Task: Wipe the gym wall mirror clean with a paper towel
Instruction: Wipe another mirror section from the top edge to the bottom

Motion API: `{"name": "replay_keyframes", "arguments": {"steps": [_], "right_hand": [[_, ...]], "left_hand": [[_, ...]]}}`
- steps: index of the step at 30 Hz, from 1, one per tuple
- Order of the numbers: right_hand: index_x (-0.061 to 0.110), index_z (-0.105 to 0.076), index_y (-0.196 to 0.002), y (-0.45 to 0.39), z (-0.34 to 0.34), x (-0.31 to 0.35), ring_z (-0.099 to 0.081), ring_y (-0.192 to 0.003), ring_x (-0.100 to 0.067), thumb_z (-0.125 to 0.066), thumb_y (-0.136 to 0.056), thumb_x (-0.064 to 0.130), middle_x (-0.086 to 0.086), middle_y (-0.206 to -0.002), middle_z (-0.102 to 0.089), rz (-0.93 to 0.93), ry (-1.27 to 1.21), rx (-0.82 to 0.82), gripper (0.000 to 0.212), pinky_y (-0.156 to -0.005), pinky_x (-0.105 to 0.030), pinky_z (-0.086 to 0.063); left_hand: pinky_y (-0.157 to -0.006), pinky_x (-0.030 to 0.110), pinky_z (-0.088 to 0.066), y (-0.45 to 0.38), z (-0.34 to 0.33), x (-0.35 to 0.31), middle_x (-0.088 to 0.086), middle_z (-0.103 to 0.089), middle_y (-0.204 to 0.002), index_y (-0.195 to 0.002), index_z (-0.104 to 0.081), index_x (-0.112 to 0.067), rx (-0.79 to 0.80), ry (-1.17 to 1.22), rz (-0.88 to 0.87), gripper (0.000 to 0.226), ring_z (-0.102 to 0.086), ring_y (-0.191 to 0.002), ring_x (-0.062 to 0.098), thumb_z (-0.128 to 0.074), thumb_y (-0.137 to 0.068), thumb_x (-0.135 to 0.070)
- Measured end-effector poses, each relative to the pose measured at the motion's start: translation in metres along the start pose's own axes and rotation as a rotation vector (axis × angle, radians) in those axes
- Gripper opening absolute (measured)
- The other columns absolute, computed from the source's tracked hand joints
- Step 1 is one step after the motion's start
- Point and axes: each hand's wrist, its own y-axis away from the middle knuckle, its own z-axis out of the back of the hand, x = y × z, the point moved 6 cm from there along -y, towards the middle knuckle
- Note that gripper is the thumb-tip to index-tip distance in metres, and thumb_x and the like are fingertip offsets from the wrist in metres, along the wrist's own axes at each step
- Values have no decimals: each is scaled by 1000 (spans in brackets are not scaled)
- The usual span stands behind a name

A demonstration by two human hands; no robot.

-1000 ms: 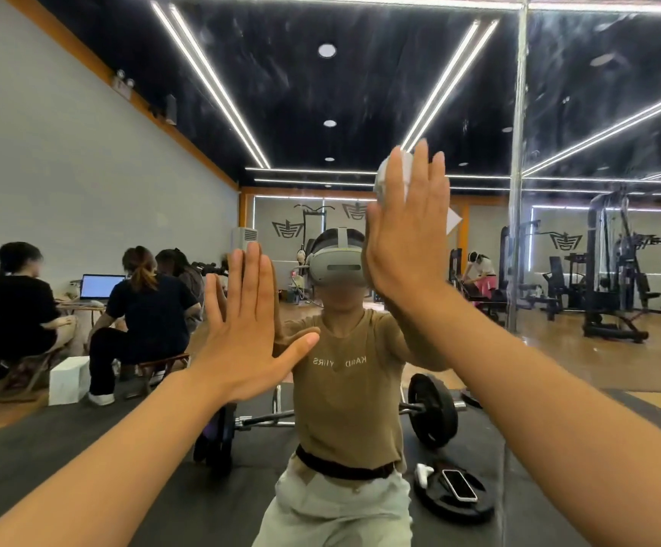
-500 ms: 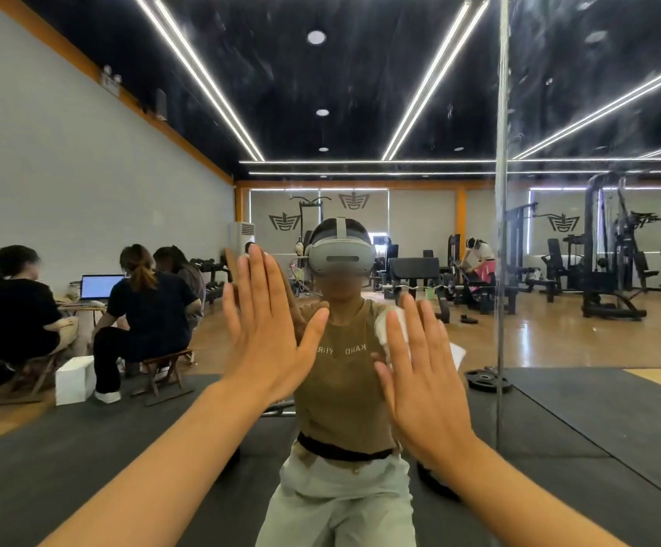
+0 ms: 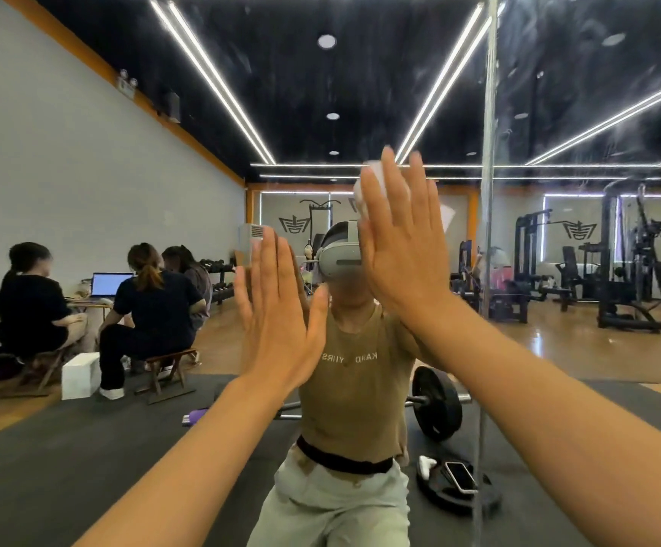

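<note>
The wall mirror (image 3: pixel 360 92) fills the whole view and shows faint smears in its upper part. My right hand (image 3: pixel 398 246) lies flat with straight fingers, pressing a white paper towel (image 3: pixel 362 179) against the glass at head height. Only the towel's edges show, above my fingertips and as a white corner (image 3: pixel 447 217) to the right. My left hand (image 3: pixel 277 317) rests flat on the mirror lower and to the left, fingers straight, holding nothing.
A vertical seam (image 3: pixel 487 238) between mirror panels runs just right of my right hand. The reflection shows people seated at the left, a barbell (image 3: pixel 437 404) and a weight plate with a phone (image 3: pixel 461 477) on the floor mat, and gym machines (image 3: pixel 617 270) at the right.
My right hand with the towel slid down from head height to chest height and has come back up. My left hand has stayed flat in nearly the same place.
</note>
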Motion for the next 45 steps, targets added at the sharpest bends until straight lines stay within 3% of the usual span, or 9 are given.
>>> {"name": "replay_keyframes", "arguments": {"steps": [3,6,10,19,25,30,36,41,45], "right_hand": [[16,-20,-156,78,1,0,-14,-152,-39,-45,-103,22,-12,-165,-17,139,29,85,59,-124,-52,-8],[16,-29,-157,143,9,-7,-17,-151,-38,-49,-99,22,-9,-165,-19,276,27,205,62,-122,-55,-16],[19,-31,-156,159,16,-22,-22,-151,-33,-36,-105,32,-8,-164,-25,360,54,279,53,-119,-52,-23],[17,-17,-159,-7,15,-59,-2,-154,-31,-24,-108,38,-12,-167,-7,-112,-51,154,56,-126,-44,0],[17,-10,-160,-97,23,-77,6,-154,-32,-19,-106,44,-10,-168,-1,-251,6,132,61,-123,-44,5],[12,-25,-157,-39,20,-48,-6,-154,-31,-26,-107,30,-8,-165,-20,-111,-101,18,52,-123,-29,9],[9,-21,-158,86,14,-21,-10,-154,-31,-32,-106,28,-9,-166,-16,-36,-132,87,56,-121,-54,-22],[12,-19,-158,160,12,-7,-13,-153,-35,-35,-104,30,-8,-167,-15,0,-88,213,59,-117,-56,-24],[13,-19,-158,162,20,-12,-10,-154,-31,-34,-105,31,-6,-167,-13,-19,-158,253,58,-120,-51,-18]], "left_hand": [[-120,34,20,0,-8,-5,5,15,-167,-159,9,-10,-25,-4,17,77,18,-152,12,-28,-103,-47],[-120,33,20,-1,-12,-13,5,14,-167,-159,7,-8,-48,27,31,76,17,-152,12,-24,-103,-48],[-121,40,18,0,-24,-22,10,16,-167,-160,4,-14,-26,-64,-51,71,18,-153,25,-20,-103,-49],[-123,51,5,3,-28,-20,18,10,-166,-161,0,-11,-60,-197,-94,72,11,-153,35,-25,-104,-48],[-123,50,7,3,-29,-19,16,10,-167,-161,-2,-12,-72,-183,-88,72,11,-153,34,-26,-103,-48],[-123,47,8,3,-30,-18,16,8,-167,-161,-6,-11,-86,-176,-85,71,10,-154,33,-23,-103,-49],[-123,45,12,3,-29,-19,15,12,-167,-161,-2,-13,-52,-134,-94,71,13,-153,32,-23,-103,-49],[-122,42,14,6,-26,-17,11,13,-167,-161,-3,-15,5,-111,-102,73,15,-154,27,-28,-102,-48],[-122,44,14,35,-19,-22,10,6,-168,-161,-10,-17,52,-142,-233,76,6,-155,27,-44,-98,-41]]}}
